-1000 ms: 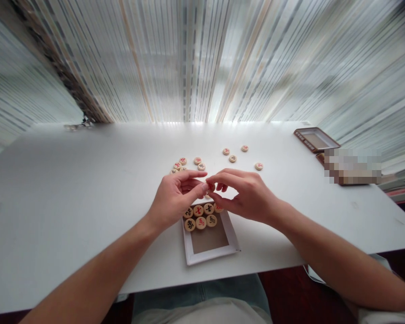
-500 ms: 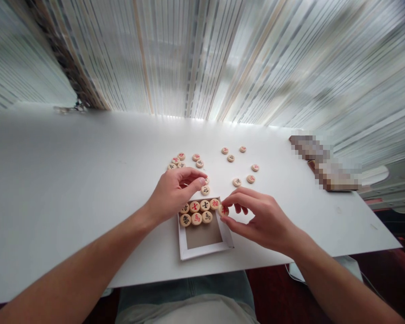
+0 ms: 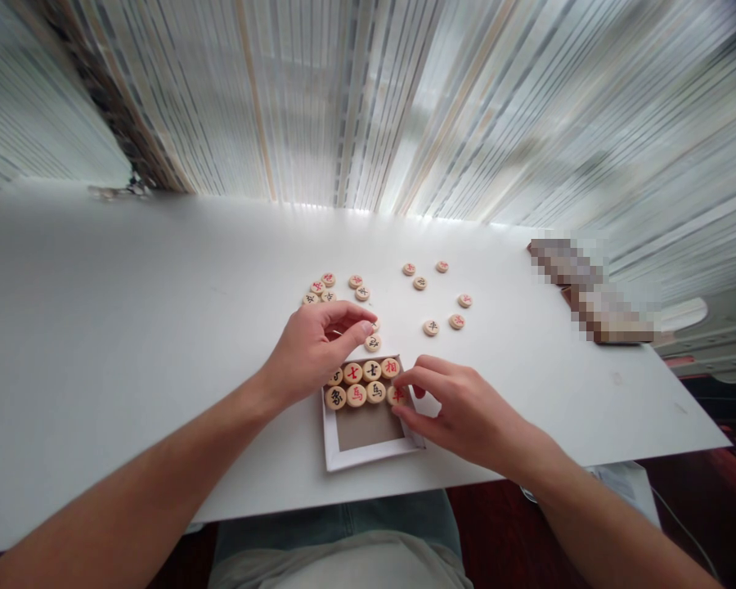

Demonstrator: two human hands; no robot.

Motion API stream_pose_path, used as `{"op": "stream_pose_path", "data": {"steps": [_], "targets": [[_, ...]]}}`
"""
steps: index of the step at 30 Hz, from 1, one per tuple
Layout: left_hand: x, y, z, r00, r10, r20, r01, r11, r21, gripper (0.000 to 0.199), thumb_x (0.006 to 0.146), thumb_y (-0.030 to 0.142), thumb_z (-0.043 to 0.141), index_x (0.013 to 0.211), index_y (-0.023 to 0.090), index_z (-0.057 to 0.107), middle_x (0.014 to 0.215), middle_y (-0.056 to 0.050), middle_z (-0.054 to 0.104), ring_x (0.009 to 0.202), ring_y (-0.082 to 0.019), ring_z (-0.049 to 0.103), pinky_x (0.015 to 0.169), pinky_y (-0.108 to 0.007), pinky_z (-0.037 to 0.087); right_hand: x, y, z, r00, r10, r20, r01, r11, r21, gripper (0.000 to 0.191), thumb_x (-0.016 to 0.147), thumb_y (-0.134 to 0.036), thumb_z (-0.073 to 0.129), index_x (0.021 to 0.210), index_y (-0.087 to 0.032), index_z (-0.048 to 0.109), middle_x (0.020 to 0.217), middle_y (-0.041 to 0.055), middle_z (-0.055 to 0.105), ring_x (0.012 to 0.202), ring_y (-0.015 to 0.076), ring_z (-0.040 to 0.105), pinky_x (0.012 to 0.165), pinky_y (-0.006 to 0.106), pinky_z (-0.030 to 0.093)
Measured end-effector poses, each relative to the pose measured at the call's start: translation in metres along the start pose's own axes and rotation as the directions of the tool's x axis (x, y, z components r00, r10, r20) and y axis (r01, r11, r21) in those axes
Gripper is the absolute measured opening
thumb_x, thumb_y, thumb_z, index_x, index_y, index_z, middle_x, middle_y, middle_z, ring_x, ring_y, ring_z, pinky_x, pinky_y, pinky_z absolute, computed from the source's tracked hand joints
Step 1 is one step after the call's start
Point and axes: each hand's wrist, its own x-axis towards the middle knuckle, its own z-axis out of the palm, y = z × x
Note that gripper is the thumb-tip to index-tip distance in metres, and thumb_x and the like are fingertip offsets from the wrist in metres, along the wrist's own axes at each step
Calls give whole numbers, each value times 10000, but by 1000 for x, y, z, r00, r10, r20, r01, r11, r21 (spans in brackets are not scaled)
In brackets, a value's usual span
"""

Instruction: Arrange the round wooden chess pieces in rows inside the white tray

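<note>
A shallow white box [image 3: 374, 450] holds two rows of round wooden xiangqi pieces with red and black characters. My right hand [image 3: 460, 405] is closed at the box's right side, thumb and finger on the rim of a red-marked xiangqi piece [image 3: 397, 396] at the end of the second row. My left hand [image 3: 319, 343] reaches over the box's far left corner, partly hiding a piece there. Its thumb and forefinger pinch a xiangqi piece [image 3: 377, 325], mostly covered by the fingertips. Just below them, a black-marked piece [image 3: 373, 343] lies on the table behind the box.
Several loose pieces lie on the white table [image 3: 159, 327] beyond my hands, among them a black-marked one [image 3: 430, 328] to the right. Brown objects [image 3: 619, 335], partly blurred out, rest at the right edge. A striped string curtain [image 3: 319, 106] hangs behind the table.
My right hand has moved slightly left and down, bringing the red-marked piece from the box's right rim into the second row. The left hand has stayed nearly still.
</note>
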Motion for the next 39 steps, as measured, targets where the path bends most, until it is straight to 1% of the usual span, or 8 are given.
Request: {"op": "stream_pose_path", "data": {"steps": [9, 18, 24, 27, 30, 34, 37, 39], "targets": [[-1, 0, 0, 1000, -17, 12, 17, 1000, 26, 200, 926, 318, 779, 1034, 167, 854, 974, -70, 876, 913, -232, 820, 835, -338, 632, -6, 0, 8, 996, -57, -66, 53, 996, -72, 101, 1012, -191, 683, 1032, -179, 782, 857, 38, 711, 694, 182, 680, 672, 294, 500], [-1, -1, 0, 1000, -12, 7, 11, 999, 31, 199, 923, 312, 778, 1032, 165, 857, 965, -63, 875, 898, -224, 816, 824, -331, 635, -5, 0, 11, 996, -57, -65, 50, 994, -98, 164, 1028, -181, 639, 980, -174, 795, 808, 38, 713, 658, 181, 677, 639, 293, 481], [-1, 0, 0, 1000, 0, -3, 0, 999, 39, 187, 920, 312, 780, 1016, 172, 859, 941, -61, 873, 885, -225, 817, 816, -332, 642, -3, 0, 11, 998, -23, -65, 19, 997, -72, 150, 1021, -191, 645, 996, -175, 792, 803, 34, 720, 651, 171, 678, 638, 280, 482], [-1, -1, 0, 1000, 1, -4, -1, 1000, 24, 191, 922, 318, 776, 1018, 176, 859, 954, -64, 875, 905, -230, 822, 825, -332, 644, -4, 1, 10, 997, -39, -74, 34, 997, -64, 125, 994, -164, 665, 1012, -172, 788, 801, 28, 723, 638, 161, 665, 627, 270, 478], [-1, -1, -1, 1000, 14, -9, -14, 1000, 17, 193, 923, 321, 769, 1015, 177, 860, 945, -66, 872, 895, -226, 818, 819, -330, 643, -4, 0, 3, 994, -55, -94, 52, 998, -37, 100, 979, -163, 700, 1031, -173, 785, 788, 12, 719, 598, 133, 618, 592, 250, 458], [3, 1, -6, 997, 34, -72, -34, 999, -10, 189, 920, 322, 772, 994, 172, 861, 901, -65, 855, 820, -208, 797, 777, -324, 644, 6, -3, -20, 979, -75, -191, 79, 997, 14, 77, 996, -214, 715, 975, -181, 781, 723, -16, 690, 527, 92, 523, 551, 226, 421], [9, 1, -15, 982, 45, -185, -50, 998, -26, 187, 924, 324, 777, 969, 160, 855, 879, -65, 843, 770, -193, 782, 744, -315, 647, 30, 1, -39, 959, -54, -278, 70, 996, 48, 114, 980, -232, 723, 895, -192, 788, 615, -43, 638, 503, 88, 490, 548, 236, 399], [15, -2, -23, 959, 67, -275, -73, 997, -10, 186, 928, 324, 774, 968, 158, 849, 899, -63, 847, 765, -185, 779, 755, -312, 650, 54, 10, -47, 943, -10, -333, 45, 994, 98, 138, 955, -240, 718, 847, -189, 786, 580, -41, 615, 506, 97, 498, 552, 253, 396]]}}
